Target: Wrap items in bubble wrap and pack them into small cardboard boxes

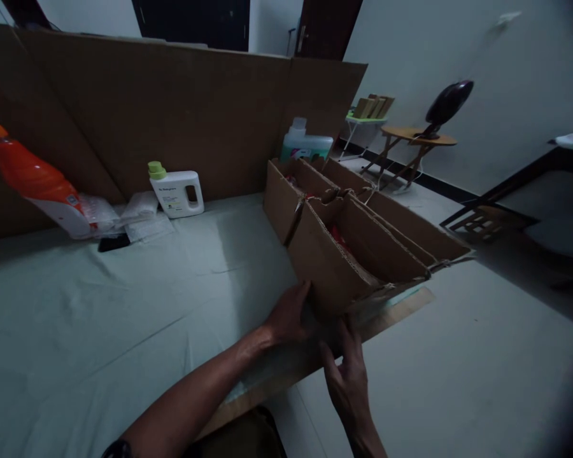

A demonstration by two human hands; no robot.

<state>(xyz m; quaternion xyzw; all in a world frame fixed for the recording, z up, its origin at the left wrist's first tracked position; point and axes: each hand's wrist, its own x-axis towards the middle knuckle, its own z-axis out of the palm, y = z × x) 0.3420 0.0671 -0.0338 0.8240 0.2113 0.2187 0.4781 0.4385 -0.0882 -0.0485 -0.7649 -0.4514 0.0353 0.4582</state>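
An open-topped cardboard box stands at the right front of the cloth-covered table, with something red lying inside it. At its near left corner is my left hand, the upper digit against the cardboard and the other fingers partly hidden in shadow. My right hand is by the lower front edge of the same box, fingers apart and fingertips at the cardboard. More cardboard boxes adjoin it behind and to the right.
A white jug with a green cap, clear plastic packets and an orange bottle stand or lie at the left. A blue-green jug is behind the boxes. Cardboard panels wall the back. The wooden table edge runs close in front.
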